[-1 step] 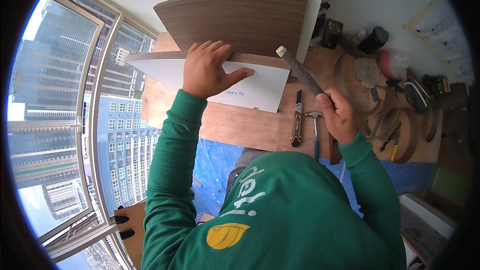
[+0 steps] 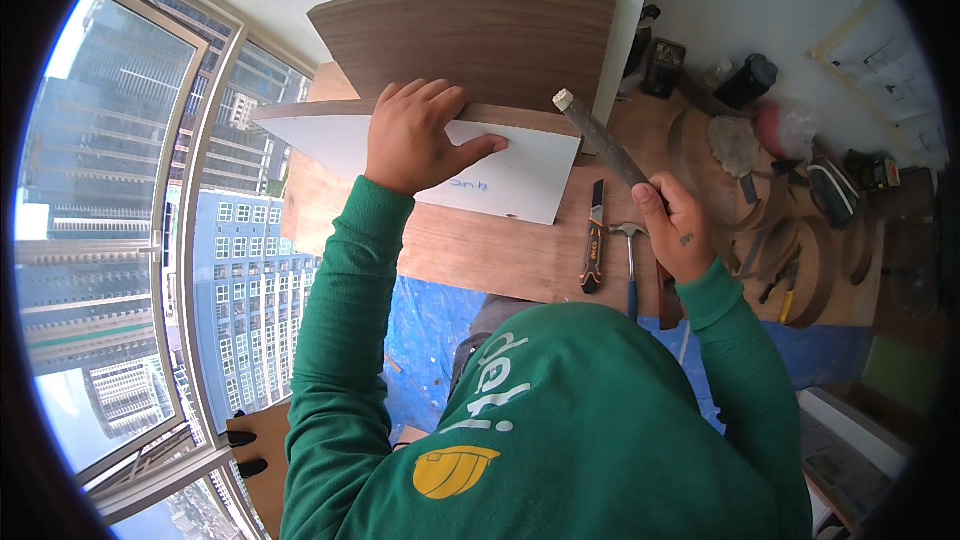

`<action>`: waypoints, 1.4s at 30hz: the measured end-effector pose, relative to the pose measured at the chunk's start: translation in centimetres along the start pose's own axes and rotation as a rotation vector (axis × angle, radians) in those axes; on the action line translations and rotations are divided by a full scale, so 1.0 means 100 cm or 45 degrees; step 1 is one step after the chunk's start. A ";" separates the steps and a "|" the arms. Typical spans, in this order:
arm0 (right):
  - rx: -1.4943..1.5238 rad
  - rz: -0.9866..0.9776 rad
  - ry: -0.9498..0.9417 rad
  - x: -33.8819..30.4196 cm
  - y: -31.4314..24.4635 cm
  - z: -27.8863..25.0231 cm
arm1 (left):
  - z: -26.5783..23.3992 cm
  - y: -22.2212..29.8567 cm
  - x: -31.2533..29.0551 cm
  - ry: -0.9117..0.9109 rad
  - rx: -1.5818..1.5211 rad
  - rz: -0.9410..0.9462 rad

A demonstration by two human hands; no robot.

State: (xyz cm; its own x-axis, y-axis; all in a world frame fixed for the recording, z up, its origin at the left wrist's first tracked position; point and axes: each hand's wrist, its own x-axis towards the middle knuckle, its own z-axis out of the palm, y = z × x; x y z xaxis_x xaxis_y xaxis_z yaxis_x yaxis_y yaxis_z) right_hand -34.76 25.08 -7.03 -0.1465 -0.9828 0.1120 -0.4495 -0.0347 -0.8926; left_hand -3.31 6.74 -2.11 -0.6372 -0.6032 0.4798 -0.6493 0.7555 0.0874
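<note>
The white-faced board with a brown wood-grain edge stands tilted under the left hand, reaching out to both sides of it over the plywood desk. Just beyond that hand a brown wood-grain panel with a curved upper edge rises behind the board, crowding the space past the fingertips.

Between the two hands lie a black-and-orange utility knife and, nearer the right hand, a steel-headed hammer with a blue grip. A reddish-brown piece lies below the right hand, partly covered by it. To the right of that hand, loose coils of brown edging strip clutter the desk, with a yellow-handled tool among them; farther off sits a black container. Well to the left of the left hand is a large window, and a blue sheet spreads below both hands.

The left hand hooks its fingers over the board's upper edge, thumb spread sideways along the white face. The right hand is wrapped around a dark, round stick with a pale tip, its thumb lying along the shaft; the stick slants up and leftward from the hand. Whether its tip touches the panel cannot be told.
</note>
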 end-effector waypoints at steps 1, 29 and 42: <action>-0.040 -0.032 0.014 0.003 0.003 0.001 | 0.001 -0.001 0.002 0.005 0.005 0.005; -0.368 -0.371 0.118 0.047 -0.023 0.039 | 0.000 0.001 0.007 0.000 0.026 -0.010; 0.473 0.385 -0.066 0.000 -0.007 -0.011 | -0.014 0.015 0.006 -0.100 -0.092 -0.029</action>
State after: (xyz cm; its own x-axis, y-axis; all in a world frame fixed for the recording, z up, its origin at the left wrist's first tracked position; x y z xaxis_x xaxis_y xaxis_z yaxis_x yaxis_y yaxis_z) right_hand -35.39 25.31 -5.92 -0.1735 -0.9662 -0.1906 -0.0469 0.2014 -0.9784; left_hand -4.06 7.89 -0.45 -0.6549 -0.6365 0.4074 -0.6343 0.7560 0.1614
